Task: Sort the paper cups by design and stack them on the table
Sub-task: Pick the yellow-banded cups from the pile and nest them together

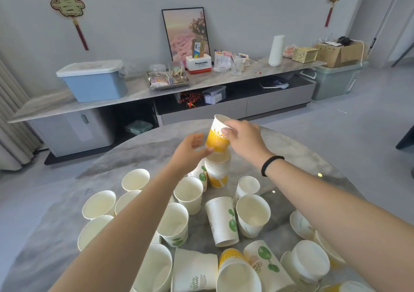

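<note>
The right hand [243, 138] grips a yellow-and-white cup [218, 135] by its upper side, holding it tilted just above a stack of yellow cups [218, 170] standing near the middle of the grey marble table [139, 148]. The left hand [190, 150] reaches in beside it, thumb and fingertips touching the lower edge of the held cup. A black band [271, 164] circles the right wrist. Nearer the camera, many loose white cups with green leaf prints stand upright or lie on their sides, among them 1 tall stack of green-leaf cups [223, 221] set mouth down. Behind the table, a low cabinet [201, 83] carries a blue storage box [94, 81].
</note>
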Action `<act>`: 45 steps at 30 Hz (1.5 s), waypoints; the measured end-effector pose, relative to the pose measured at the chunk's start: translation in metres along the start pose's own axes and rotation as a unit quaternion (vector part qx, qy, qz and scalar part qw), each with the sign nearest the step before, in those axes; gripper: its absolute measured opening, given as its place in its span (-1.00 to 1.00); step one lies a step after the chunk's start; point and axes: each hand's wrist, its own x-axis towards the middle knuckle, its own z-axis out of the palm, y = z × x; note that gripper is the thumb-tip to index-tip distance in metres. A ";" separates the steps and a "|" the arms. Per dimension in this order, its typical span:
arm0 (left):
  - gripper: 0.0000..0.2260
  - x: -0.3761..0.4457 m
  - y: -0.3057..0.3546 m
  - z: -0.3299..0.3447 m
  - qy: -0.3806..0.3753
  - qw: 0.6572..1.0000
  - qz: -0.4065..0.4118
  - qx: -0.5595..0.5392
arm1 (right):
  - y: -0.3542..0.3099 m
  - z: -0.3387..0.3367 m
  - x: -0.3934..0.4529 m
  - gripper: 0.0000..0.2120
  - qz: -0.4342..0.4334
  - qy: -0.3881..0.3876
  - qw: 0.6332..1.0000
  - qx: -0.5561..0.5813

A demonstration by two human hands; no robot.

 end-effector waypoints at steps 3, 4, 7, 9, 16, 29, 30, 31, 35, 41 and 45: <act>-0.27 0.004 -0.015 0.006 -0.042 0.998 -0.003 0.040 | 0.010 0.011 -0.003 -0.74 -0.100 -0.096 0.983 -0.124; -0.21 0.005 -0.019 0.008 -0.059 0.998 -0.004 0.038 | 0.013 0.015 -0.005 -0.74 -0.119 -0.138 0.975 -0.131; -0.11 0.010 -0.029 0.016 -0.082 0.996 -0.003 0.040 | 0.021 0.028 -0.009 -0.72 -0.108 -0.157 0.978 -0.084; -0.16 0.013 -0.029 0.021 -0.075 0.996 -0.007 0.053 | 0.024 0.034 -0.011 -0.67 -0.026 -0.125 0.992 -0.001; -0.35 0.011 -0.020 0.038 -0.053 0.989 0.009 0.140 | 0.034 0.038 -0.012 -0.62 0.284 -0.260 0.876 0.292; -0.52 -0.097 0.059 -0.013 -0.134 0.966 -0.001 -0.219 | -0.031 -0.059 -0.079 -0.80 0.201 -0.148 0.796 0.551; -0.58 -0.109 0.063 -0.016 -0.108 0.964 -0.017 -0.242 | -0.038 -0.064 -0.088 -0.80 0.184 -0.153 0.800 0.550; -0.60 -0.128 0.067 -0.018 -0.075 0.962 -0.032 -0.260 | -0.046 -0.069 -0.103 -0.79 0.166 -0.160 0.805 0.547; -0.60 -0.193 0.068 -0.020 -0.011 0.962 -0.036 -0.271 | -0.066 -0.077 -0.156 -0.69 0.104 -0.205 0.813 0.535; -0.82 -0.264 0.045 -0.016 -0.055 0.945 -0.039 -0.321 | -0.068 -0.087 -0.219 -0.66 0.107 -0.308 0.756 0.568; -0.56 -0.289 0.017 -0.009 -0.070 0.960 -0.008 -0.270 | -0.070 -0.075 -0.241 -0.63 0.170 -0.342 0.726 0.572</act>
